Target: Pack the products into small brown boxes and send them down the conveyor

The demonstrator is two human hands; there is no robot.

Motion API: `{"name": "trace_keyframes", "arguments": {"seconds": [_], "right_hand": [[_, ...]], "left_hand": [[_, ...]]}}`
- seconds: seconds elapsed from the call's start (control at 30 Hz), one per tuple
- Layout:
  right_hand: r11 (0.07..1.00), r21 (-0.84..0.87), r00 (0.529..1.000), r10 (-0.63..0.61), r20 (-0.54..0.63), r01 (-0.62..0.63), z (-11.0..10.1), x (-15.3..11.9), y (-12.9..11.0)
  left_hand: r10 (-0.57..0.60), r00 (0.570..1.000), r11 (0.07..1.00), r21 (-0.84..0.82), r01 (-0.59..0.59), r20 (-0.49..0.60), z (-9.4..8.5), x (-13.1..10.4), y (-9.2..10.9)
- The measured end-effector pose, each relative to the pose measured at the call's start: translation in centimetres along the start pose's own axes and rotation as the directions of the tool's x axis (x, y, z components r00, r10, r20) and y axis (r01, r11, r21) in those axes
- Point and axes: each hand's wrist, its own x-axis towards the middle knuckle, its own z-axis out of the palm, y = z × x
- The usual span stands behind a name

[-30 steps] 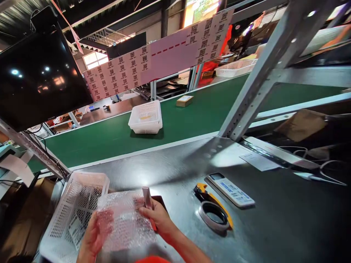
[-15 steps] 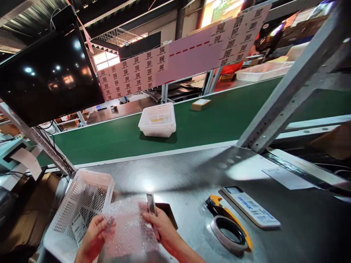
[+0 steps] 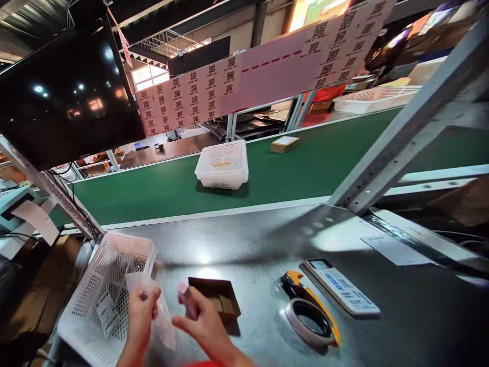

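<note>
My left hand (image 3: 140, 313) is closed on a sheet of bubble wrap (image 3: 165, 326), which hangs down beside it. In my right hand (image 3: 204, 323) is a small slim bar-shaped object (image 3: 188, 299) with a pinkish end; its kind is unclear. The right thumb is stretched toward the wrap and appears apart from it. Just behind the right hand, an open brown cardboard box (image 3: 229, 298) lies on the metal table (image 3: 255, 244). A white perforated basket (image 3: 72, 311) stands left of my left hand, with a labelled packet (image 3: 107, 314) inside.
To the right lie a yellow tape dispenser (image 3: 332, 326) with its roll and a handheld device (image 3: 342, 288). A metal post (image 3: 397, 137) rises at the right. Beyond the table runs a green conveyor belt (image 3: 160, 196) carrying white baskets (image 3: 223, 178) and a small carton (image 3: 283, 145).
My right hand has let go of the bubble wrap and turned the slim object. The wrap, spread between both hands before, now hangs from my left hand. The cardboard box has come into fuller view.
</note>
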Motion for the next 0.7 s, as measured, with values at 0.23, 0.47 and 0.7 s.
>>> {"name": "trace_keyframes", "arguments": {"seconds": [0.23, 0.47, 0.7], "right_hand": [[0.948, -0.316, 0.999, 0.026, -0.037, -0.036, -0.6, 1.0, -0.3], [0.945, -0.324, 0.995, 0.012, -0.101, -0.044, -3.8, 0.1, 2.0], [0.947, -0.262, 0.949, -0.106, 0.296, 0.187, -4.3, -3.6, 1.5]], "left_hand": [[-0.071, 0.976, 0.997, 0.002, 0.073, 0.205, 0.7, 0.0, -0.7], [-0.040, 0.977, 0.996, 0.092, 0.022, 0.209, -0.1, 0.3, -1.8], [0.085, 0.986, 0.982, 0.157, -0.107, 0.140, 2.2, 0.0, -2.1]]}}
